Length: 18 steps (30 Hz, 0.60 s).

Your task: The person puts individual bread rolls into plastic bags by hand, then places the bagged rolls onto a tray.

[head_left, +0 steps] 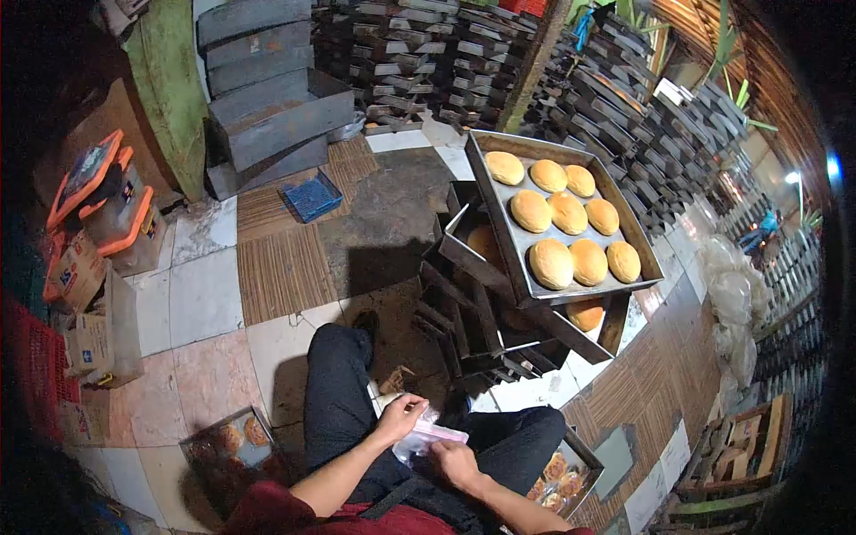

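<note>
Over my lap I hold a clear plastic bag with a pinkish strip along one edge. My left hand is closed, its fingers pinching the bag's upper left part. Lower and to the right, my right hand is curled closed at the other end of the strip. In front of me, golden round buns lie in rows in a metal tray, the topmost of a skewed stack. Whether anything is inside the bag I cannot make out.
Trays with glazed buns sit on the floor by my left side and right side. A blue basket lies ahead. Orange-lidded plastic boxes stand left. Stacked metal pans and a wooden crate are also around.
</note>
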Each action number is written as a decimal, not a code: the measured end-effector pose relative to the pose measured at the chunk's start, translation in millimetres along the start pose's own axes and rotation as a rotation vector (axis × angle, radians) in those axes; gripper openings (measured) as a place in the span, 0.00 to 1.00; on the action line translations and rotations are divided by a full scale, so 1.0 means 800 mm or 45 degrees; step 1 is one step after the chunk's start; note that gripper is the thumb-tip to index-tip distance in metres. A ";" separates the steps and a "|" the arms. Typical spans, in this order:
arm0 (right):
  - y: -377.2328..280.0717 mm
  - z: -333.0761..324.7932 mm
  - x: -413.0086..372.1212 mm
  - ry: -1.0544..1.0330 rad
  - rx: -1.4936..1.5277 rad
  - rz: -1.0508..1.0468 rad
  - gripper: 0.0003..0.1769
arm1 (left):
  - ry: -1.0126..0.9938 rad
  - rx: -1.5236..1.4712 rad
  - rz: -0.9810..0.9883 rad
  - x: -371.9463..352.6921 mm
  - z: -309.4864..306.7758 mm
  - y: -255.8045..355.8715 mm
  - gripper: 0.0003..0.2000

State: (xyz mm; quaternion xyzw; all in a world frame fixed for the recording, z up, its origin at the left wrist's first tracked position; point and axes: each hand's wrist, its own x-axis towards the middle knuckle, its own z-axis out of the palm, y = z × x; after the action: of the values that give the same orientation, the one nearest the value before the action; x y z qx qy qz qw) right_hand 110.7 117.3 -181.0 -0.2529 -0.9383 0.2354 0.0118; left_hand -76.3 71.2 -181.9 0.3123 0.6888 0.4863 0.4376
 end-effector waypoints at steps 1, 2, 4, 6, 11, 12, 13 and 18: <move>-0.013 -0.016 0.009 0.103 0.010 -0.087 0.14 | -0.013 0.016 0.062 0.001 -0.002 0.008 0.15; -0.026 -0.037 0.017 0.379 -0.219 -0.073 0.17 | 0.019 0.030 0.044 -0.002 -0.002 0.016 0.14; -0.044 -0.052 0.018 0.456 -0.337 -0.017 0.19 | 0.058 -0.046 0.107 0.004 0.007 0.000 0.14; -0.051 -0.043 0.004 0.237 -0.437 -0.251 0.23 | 0.043 -0.173 0.190 0.001 0.011 0.001 0.13; -0.063 -0.011 -0.007 0.060 -0.578 -0.144 0.23 | 0.054 -0.156 0.230 0.003 0.010 -0.004 0.12; -0.059 -0.004 -0.010 -0.031 -0.584 -0.140 0.22 | 0.101 -0.142 0.171 0.004 0.009 -0.005 0.12; -0.057 0.005 -0.015 -0.052 -0.569 -0.139 0.22 | 0.139 -0.122 0.103 0.002 0.007 -0.008 0.12; -0.080 -0.008 -0.020 -0.310 -0.254 -0.099 0.21 | 0.154 -0.157 0.067 0.004 -0.005 -0.018 0.12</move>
State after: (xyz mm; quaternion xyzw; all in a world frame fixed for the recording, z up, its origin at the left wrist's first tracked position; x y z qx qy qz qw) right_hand 96.0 63.8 -145.3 -0.1859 -0.9607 0.1693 -0.1179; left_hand -81.3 67.8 -195.7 0.2726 0.6743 0.5571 0.4007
